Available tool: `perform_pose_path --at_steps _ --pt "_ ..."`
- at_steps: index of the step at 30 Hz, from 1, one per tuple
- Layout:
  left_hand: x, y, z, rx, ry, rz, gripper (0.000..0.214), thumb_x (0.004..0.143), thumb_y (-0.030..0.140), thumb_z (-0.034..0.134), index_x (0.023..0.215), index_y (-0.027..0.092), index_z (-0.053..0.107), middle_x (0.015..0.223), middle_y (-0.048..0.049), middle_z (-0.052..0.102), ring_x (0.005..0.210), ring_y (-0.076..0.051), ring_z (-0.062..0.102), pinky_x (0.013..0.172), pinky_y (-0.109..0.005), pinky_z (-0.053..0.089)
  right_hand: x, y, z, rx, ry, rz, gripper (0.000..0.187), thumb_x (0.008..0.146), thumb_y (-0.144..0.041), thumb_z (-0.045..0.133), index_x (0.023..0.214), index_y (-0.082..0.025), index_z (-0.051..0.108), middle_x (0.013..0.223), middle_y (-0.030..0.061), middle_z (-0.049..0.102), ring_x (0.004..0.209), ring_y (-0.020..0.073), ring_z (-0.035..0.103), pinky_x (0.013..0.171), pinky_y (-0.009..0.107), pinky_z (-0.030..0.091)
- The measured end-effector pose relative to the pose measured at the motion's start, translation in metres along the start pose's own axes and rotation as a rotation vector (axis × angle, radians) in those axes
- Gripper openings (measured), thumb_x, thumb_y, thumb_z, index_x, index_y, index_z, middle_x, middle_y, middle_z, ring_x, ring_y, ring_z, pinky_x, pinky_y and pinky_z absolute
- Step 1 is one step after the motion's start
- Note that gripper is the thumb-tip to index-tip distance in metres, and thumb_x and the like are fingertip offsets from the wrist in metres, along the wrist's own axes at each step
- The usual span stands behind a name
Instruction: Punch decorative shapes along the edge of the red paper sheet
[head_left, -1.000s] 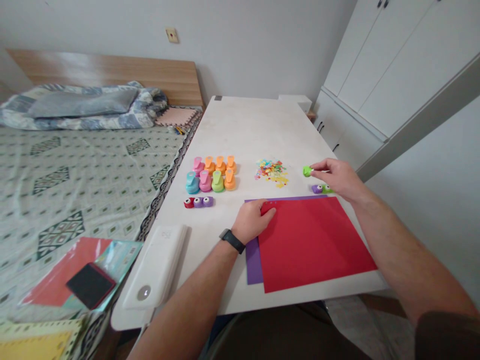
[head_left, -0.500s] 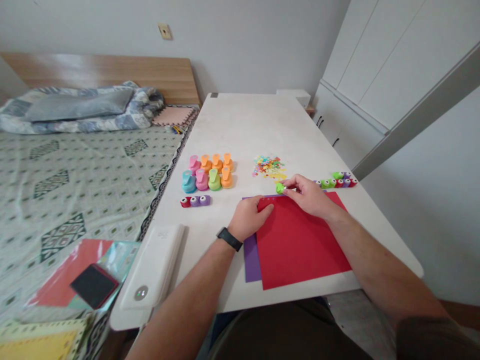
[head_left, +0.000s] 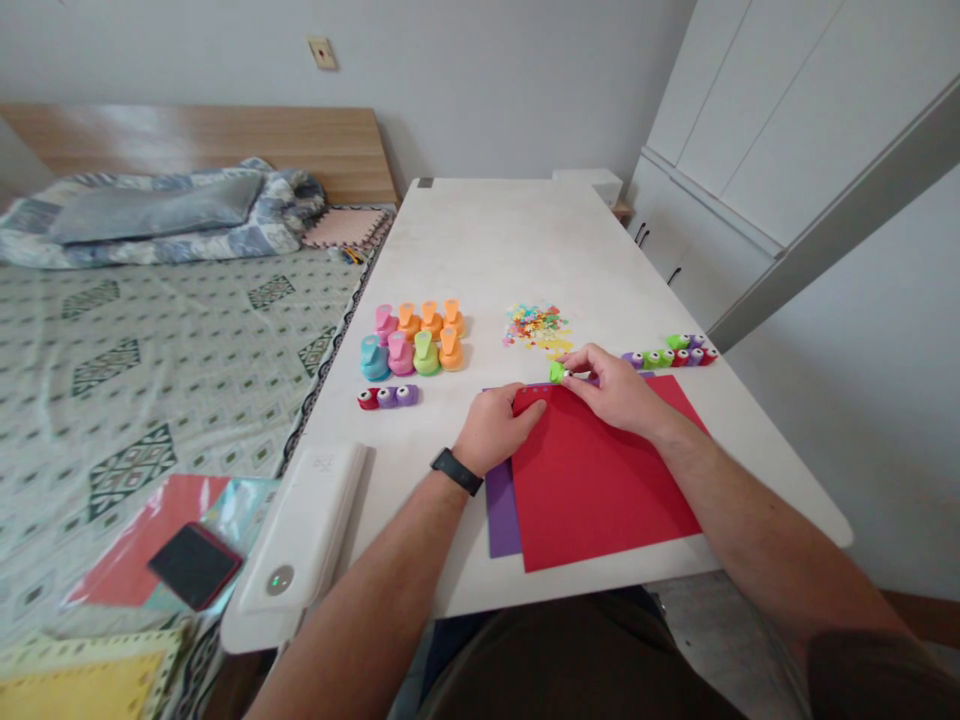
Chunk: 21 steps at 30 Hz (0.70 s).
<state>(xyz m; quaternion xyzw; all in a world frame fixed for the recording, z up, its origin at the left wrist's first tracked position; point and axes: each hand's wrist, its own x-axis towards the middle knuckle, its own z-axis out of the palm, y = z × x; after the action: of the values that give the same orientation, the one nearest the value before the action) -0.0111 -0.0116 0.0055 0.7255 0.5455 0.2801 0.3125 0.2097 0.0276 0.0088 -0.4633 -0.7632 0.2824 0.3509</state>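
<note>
A red sheet of paper [head_left: 607, 480] lies over a purple sheet [head_left: 502, 515] at the near side of the table. Its upper left corner is pinched by my left hand [head_left: 495, 425], thumb on top and fingers at the far edge. Small punched holes show along the top edge beside that thumb. At the same edge, my right hand [head_left: 611, 390] grips a small green craft punch [head_left: 557, 373] between thumb and fingers. Whether the paper sits in the punch's slot is too small to tell. Just beyond lies a pile of colourful paper confetti [head_left: 536, 325].
Larger lever punches [head_left: 426, 354] stand in two rows at the left, with several small punches [head_left: 387, 397] before them. More small punches [head_left: 666, 357] line up at the right. A white device [head_left: 304, 530] lies along the table's left edge, near a phone [head_left: 195, 566] on the bed.
The camera view has shifted slightly. Both hands keep their hold on the paper and the green punch, with hardly any movement of their own.
</note>
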Motion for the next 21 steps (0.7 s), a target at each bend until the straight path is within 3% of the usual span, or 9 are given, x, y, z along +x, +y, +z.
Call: perform_pose_path --at_steps 13,21 --pt "0.0006 0.0018 -0.0001 0.024 -0.003 -0.027 0.032 0.093 0.044 0.055 0.075 0.018 0.061 0.064 0.001 0.06 0.06 -0.013 0.05 0.057 -0.026 0.031 -0.0006 -0.0004 -0.0015 0.033 -0.074 -0.032 0.017 0.087 -0.031 0.07 0.102 -0.025 0.064 0.106 0.0052 0.074 0.098 0.0223 0.07 0.092 0.04 0.054" --pt "0.0012 0.0 0.0005 0.014 -0.006 -0.015 0.032 0.093 0.045 0.054 0.076 0.019 0.061 0.067 0.0005 0.062 0.062 -0.013 0.052 0.058 -0.025 0.032 0.0011 -0.0003 -0.0028 0.039 -0.046 -0.023 0.021 0.087 -0.03 0.069 0.107 -0.026 0.064 0.107 0.0046 0.073 0.099 0.0216 0.068 0.093 0.04 0.053"
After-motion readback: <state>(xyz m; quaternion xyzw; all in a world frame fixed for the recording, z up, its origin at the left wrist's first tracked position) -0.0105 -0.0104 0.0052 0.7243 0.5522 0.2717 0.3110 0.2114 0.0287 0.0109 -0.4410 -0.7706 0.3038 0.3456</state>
